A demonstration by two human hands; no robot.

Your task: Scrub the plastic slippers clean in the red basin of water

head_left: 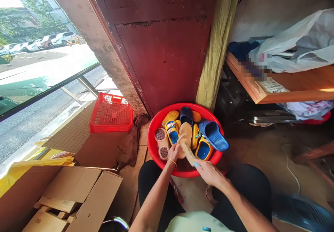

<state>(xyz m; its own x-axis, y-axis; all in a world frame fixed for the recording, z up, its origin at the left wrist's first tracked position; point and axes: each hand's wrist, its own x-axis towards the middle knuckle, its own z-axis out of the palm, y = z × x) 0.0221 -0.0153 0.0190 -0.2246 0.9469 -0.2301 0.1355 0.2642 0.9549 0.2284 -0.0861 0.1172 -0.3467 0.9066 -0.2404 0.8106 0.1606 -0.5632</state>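
Slippers (171, 131) — nine by my count — sit in and over one red basin (153, 145). The left hand (173, 152) has its grip closed around a tan slipper (185, 134), held just above the basin, while the right hand (208, 173) grips a bristle brush (188, 153) pressed against that slipper. Eight slippers lie in the basin — one blue slide (212, 134) juts over its rim. One red crate (111, 113) stands left of the basin.

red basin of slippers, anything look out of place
The blue slide slipper sticks out over the right rim of the red basin, perched on the edge instead of lying inside among the other slippers.
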